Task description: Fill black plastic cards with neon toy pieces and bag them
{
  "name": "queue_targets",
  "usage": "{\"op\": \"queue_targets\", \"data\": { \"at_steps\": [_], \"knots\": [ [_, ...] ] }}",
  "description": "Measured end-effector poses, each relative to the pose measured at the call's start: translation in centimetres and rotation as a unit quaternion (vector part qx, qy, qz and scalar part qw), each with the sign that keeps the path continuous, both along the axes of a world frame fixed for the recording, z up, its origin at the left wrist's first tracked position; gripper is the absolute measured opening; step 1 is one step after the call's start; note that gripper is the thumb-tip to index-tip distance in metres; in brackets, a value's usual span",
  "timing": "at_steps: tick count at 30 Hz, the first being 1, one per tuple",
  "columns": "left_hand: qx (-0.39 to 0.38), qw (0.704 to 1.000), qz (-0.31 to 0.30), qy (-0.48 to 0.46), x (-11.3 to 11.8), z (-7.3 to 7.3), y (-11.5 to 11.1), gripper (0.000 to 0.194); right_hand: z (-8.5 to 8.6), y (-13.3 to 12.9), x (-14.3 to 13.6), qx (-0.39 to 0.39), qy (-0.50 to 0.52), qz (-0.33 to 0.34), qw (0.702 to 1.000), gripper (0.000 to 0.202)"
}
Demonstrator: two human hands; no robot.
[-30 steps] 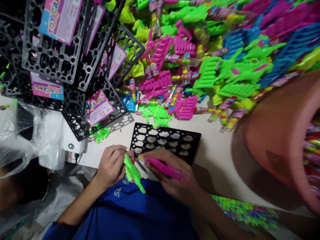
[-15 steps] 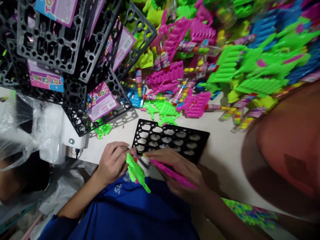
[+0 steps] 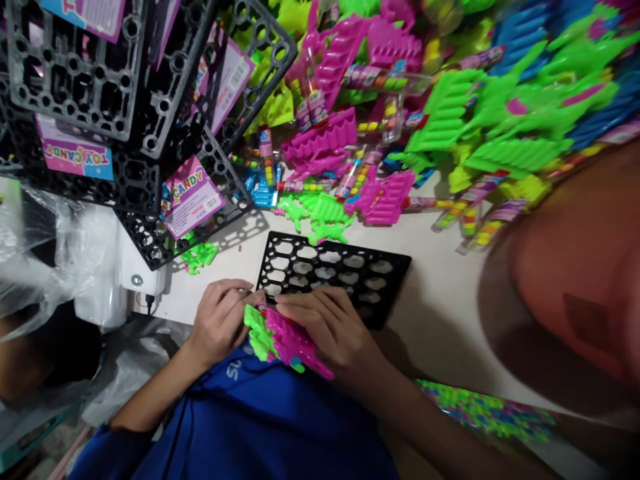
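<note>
My left hand point(image 3: 217, 323) is closed on a bright green plastic toy point(image 3: 257, 333), pinched at its upper end. My right hand point(image 3: 335, 327) grips a pink plastic toy point(image 3: 297, 341). Both toys are side by side, touching or overlapping, in front of my blue shirt. A small red piece shows between the fingertips; the fingers mostly hide it. Just beyond both hands, a black plastic grid tray point(image 3: 385, 313) with rows of holes rests on the white table point(image 3: 440, 287); the right fingers overlap its near edge.
Black racks point(image 3: 75, 73) with "Toy Candy" cards are stacked at upper left. A heap of pink, green and blue toys point(image 3: 385, 193) with candy tubes fills the back. A white device point(image 3: 143, 260) with a cable stands at left. A large reddish shape point(image 3: 575, 267) blocks the right.
My right hand has brought the pink toy leftward against the green one and turned it so its broad side shows. The whole view has shifted slightly.
</note>
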State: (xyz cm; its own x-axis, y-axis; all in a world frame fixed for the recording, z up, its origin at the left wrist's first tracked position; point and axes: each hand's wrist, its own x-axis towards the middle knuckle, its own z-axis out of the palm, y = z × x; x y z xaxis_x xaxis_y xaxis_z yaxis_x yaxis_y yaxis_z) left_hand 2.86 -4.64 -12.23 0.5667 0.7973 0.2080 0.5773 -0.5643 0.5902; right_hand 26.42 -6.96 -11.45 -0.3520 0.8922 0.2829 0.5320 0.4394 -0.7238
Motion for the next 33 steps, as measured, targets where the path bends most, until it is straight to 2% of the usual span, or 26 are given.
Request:
{"op": "queue_targets", "data": {
  "at_steps": [10, 13, 16, 18, 19, 22, 24, 28, 33],
  "knots": [
    [-0.001, 1.0, -0.002, -0.013, -0.4, -0.2, 0.0, 0.041, -2.4, -1.1, -1.1, 0.034, 0.042, -0.023, 0.998, 0.053],
    [0.003, 1.0, 0.0, -0.016, -0.5, -0.3, 0.1, 0.04, -2.1, -0.9, -1.2, 0.025, 0.031, -0.017, 0.999, 0.049],
    [-0.001, 1.0, -0.01, -0.007, -0.5, -0.2, 0.4, 0.038, -0.5, 0.0, -0.2, -0.031, 0.006, 0.03, 0.999, 0.048],
    [-0.018, 1.0, -0.013, -0.005, -0.5, -0.2, 0.5, 0.039, 0.6, 1.0, 1.0, -0.046, -0.004, 0.037, 0.998, 0.053],
    [-0.025, 1.0, -0.014, -0.006, -0.5, -0.2, 0.5, 0.039, 1.1, 1.7, 1.8, -0.033, -0.012, 0.018, 0.999, 0.055],
    [-0.031, 0.999, -0.012, -0.005, -0.6, -0.2, 0.4, 0.039, 1.5, 4.7, 4.0, 0.041, -0.099, -0.09, 0.99, 0.056],
    [-0.025, 1.0, -0.012, -0.002, -0.7, -0.3, 0.3, 0.039, 1.1, 7.2, 5.1, 0.069, -0.197, -0.126, 0.97, 0.062],
    [-0.003, 1.0, -0.018, 0.005, -0.8, -0.5, 0.3, 0.037, 0.8, 11.4, 5.5, 0.044, -0.276, -0.11, 0.954, 0.061],
    [0.014, 1.0, -0.016, 0.017, -0.7, -0.5, 0.4, 0.034, 2.0, 12.2, 4.4, 0.038, -0.325, -0.072, 0.942, 0.045]
  ]
}}
